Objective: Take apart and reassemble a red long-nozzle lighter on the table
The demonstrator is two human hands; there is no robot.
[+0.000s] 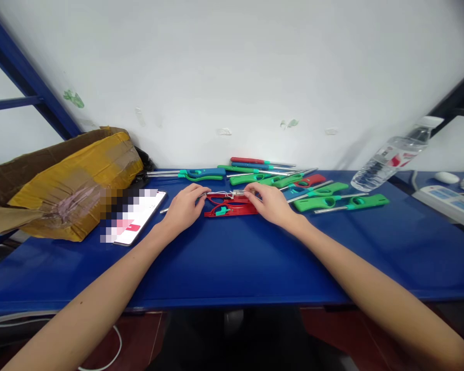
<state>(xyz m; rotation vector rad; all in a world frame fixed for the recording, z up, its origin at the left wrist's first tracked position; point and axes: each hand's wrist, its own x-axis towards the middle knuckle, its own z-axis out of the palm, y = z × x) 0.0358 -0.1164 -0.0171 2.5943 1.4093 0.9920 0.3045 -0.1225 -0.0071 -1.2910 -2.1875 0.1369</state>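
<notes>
On the blue table in front of me lies an opened red gas lighter, its casing split into two halves. The nearer red casing half (232, 210) has a teal trigger (221, 211) in it. Behind it is the other red half (216, 198), with a thin white wire and a pale inner part (237, 192) showing. My left hand (184, 207) is closed on the lighter's left end; a metal tube (164, 211) sticks out beyond this hand. My right hand (269, 204) pinches the inner part at the right end, its fingers partly covering it.
Several green, blue and red lighters (325, 203) lie behind and right of my hands, others (203, 173) by the wall. A phone (139, 219) and a taped cardboard box (73, 190) stand left. A water bottle (390, 157) and a power strip (448, 203) are right.
</notes>
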